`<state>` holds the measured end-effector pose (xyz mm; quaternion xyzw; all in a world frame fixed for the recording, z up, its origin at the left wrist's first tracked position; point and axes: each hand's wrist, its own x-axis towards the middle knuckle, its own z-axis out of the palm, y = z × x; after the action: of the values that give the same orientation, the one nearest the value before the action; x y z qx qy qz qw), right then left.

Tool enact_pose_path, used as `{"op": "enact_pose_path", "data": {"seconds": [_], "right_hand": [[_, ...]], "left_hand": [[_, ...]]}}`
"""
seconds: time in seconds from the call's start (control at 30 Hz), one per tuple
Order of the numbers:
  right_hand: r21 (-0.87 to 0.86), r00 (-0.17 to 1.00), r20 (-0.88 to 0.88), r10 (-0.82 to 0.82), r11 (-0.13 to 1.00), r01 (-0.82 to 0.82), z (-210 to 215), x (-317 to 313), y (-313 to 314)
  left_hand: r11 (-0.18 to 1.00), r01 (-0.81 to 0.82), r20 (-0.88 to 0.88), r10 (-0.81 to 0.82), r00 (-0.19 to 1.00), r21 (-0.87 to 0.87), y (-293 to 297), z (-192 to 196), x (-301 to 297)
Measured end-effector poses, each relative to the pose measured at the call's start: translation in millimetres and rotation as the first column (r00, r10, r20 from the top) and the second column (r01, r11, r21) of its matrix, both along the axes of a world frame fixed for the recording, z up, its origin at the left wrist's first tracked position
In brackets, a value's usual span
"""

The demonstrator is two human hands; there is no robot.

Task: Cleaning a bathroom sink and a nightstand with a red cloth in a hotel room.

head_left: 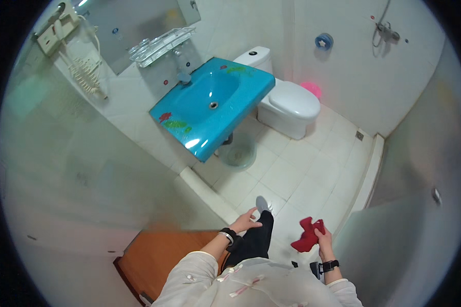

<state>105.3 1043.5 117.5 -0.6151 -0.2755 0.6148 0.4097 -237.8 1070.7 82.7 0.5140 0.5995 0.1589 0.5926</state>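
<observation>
My right hand (323,239) is closed round a red cloth (306,237), which hangs bunched to the left of my fingers. My left hand (245,221) is held out over my dark trouser leg (257,238), with its fingers apart and nothing in them. Ahead of both hands is a glossy blue washbasin (230,110) with red and green painted patterns. Its tap (183,77) stands at the wall side. Beneath the basin, a pale see-through bucket (239,153) rests on the tiled floor (276,171).
Beyond the basin stands a white toilet (292,102) with its lid down; a pink item (311,90) is behind it. Frosted glass panels flank me, one on the left (97,169) and one on the right (410,204). A raised sill (207,194) edges the floor. A glass shelf (164,46) hangs below the mirror.
</observation>
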Motion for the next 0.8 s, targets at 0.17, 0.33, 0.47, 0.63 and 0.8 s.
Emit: {"op": "enact_pose_path", "data": {"seconds": [0.17, 0.33, 0.47, 0.63, 0.8], "right_hand": [[0.079, 0.940, -0.085, 0.330, 0.943, -0.323, 82, -112, 159], [0.241, 0.791, -0.311, 0.527, 0.849, -0.471, 159, -222, 285], [0.402, 0.734, -0.252, 0.630, 0.759, -0.513, 189, -289, 348], [0.625, 0.757, 0.537, 0.372, 0.426, -0.653, 162, -373, 404], [0.279, 0.270, 0.956, 0.111, -0.078, -0.957, 104, -422, 413]], "left_hand": [[0.980, -0.005, 0.051, -0.005, 0.999, 0.200, 102, 11, -15], [0.964, -0.106, 0.486, -0.027, 0.873, 0.244, 186, 44, -60], [0.771, -0.616, 0.591, 0.426, 0.686, 0.159, 219, 79, -102], [0.701, -0.686, 0.259, 0.638, 0.725, 0.196, 230, 110, -167], [0.589, -0.692, -0.040, 0.773, 0.633, 0.417, 209, 121, -179]]}}
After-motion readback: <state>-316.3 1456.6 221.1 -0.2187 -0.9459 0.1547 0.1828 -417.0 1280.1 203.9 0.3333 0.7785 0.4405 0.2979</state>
